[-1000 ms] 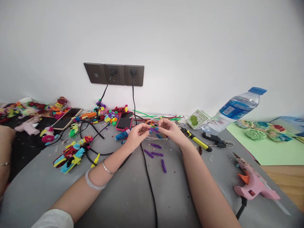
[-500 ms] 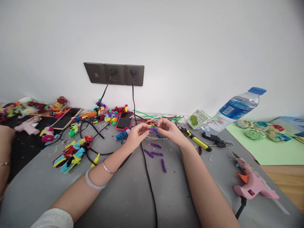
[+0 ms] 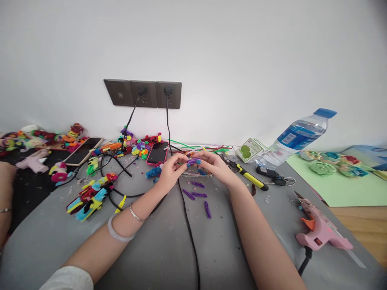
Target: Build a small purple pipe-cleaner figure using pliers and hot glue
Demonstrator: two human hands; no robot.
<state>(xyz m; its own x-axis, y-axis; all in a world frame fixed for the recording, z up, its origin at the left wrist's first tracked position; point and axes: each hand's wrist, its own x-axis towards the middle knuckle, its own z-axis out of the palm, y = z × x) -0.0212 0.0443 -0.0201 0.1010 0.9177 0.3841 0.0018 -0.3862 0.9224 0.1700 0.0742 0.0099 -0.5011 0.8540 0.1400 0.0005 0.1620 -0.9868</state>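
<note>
A: What is in hand?
B: Both hands meet over the bench (image 3: 169, 249). The left hand (image 3: 169, 174) and right hand (image 3: 215, 167) pinch a purple pipe-cleaner piece (image 3: 193, 162) between closed fingers, apparently bending it.
A: And after that?
B: Probably a tighter twist; the cut purple pieces (image 3: 198, 194) lie just below.

A grey table (image 3: 157, 249) carries purple pipe-cleaner pieces (image 3: 196, 195), a pink glue gun (image 3: 320, 233), a black cable (image 3: 190, 237).

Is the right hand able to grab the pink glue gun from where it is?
Probably yes: the pink glue gun lies uncovered beside the right forearm, but the right hand now pinches a purple piece.
</note>
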